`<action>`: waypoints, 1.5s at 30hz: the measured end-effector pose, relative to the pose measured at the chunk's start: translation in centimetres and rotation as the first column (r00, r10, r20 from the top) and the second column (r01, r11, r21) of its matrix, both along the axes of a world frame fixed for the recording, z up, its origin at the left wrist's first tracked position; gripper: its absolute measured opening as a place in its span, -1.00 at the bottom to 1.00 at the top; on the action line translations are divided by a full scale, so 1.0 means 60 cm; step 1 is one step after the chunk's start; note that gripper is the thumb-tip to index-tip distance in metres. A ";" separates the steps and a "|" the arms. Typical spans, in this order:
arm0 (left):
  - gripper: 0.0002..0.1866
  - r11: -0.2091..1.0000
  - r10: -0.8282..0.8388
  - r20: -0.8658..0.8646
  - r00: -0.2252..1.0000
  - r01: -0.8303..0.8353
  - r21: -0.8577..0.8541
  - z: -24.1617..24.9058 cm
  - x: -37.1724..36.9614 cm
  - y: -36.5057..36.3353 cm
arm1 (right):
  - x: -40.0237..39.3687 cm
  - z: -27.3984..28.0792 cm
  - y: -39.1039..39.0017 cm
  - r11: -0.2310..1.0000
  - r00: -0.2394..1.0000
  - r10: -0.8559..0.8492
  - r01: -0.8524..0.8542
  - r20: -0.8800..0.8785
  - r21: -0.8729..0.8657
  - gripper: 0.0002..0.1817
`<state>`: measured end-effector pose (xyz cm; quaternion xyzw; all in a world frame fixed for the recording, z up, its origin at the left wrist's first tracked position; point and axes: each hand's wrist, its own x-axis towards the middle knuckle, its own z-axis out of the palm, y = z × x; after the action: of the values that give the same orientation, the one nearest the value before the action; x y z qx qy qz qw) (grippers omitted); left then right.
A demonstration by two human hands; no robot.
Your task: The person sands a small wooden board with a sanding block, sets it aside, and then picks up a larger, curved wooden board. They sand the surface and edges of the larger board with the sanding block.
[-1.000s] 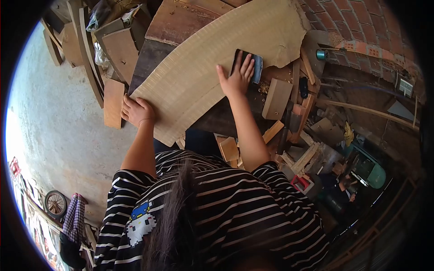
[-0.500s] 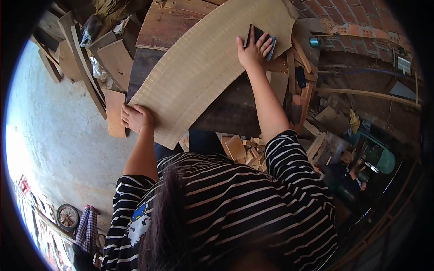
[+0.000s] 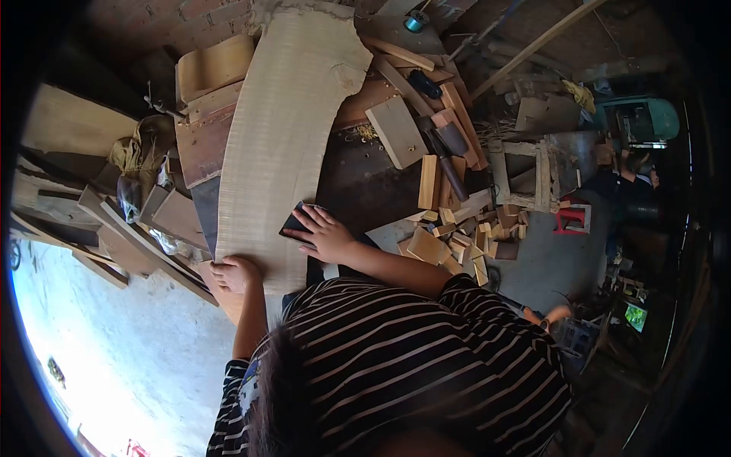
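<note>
A long curved pale board (image 3: 278, 137) lies across a dark work surface (image 3: 358, 179), its near end close to my body. My left hand (image 3: 237, 275) rests on the board's near left edge, fingers bent over it. Pressed flat on the board near its right edge, my right hand (image 3: 324, 234) holds a dark sheet (image 3: 293, 224) that looks like sandpaper under its fingers. The underside of the sheet is hidden.
Wooden blocks (image 3: 396, 131), a dark-handled tool (image 3: 449, 171) and a black object (image 3: 425, 84) lie right of the board. Offcuts (image 3: 464, 244) are heaped lower right. Curved planks (image 3: 145, 244) lean at left. Another person (image 3: 636, 171) sits far right, by a red stool (image 3: 572, 218).
My right hand has come from the board's far end down to its near part with the dark sheet. My left hand stays at the near edge. The view has turned.
</note>
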<state>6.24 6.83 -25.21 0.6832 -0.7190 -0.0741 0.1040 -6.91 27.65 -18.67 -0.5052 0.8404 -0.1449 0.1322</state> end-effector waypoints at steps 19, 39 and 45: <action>-0.43 0.963 -0.063 -0.080 0.995 0.082 0.256 0.010 0.036 0.028 | 0.008 -0.012 0.109 0.491 0.387 -0.667 0.871 0.637 -0.015 -0.49; -0.61 0.559 -0.574 -0.204 0.793 0.562 0.610 0.043 0.093 0.075 | -0.055 0.000 0.049 0.311 0.295 -0.705 0.946 0.645 -0.092 -0.50; -0.57 0.474 -0.569 -0.216 0.793 0.531 0.702 0.017 0.094 0.087 | -0.014 -0.043 0.081 0.642 0.671 -0.741 0.706 -0.008 -0.300 -0.31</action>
<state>11.89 12.03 -24.16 0.3990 -0.8088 -0.3687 -0.2250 -7.75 32.48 -21.23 -0.1476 0.9504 -0.2665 -0.0626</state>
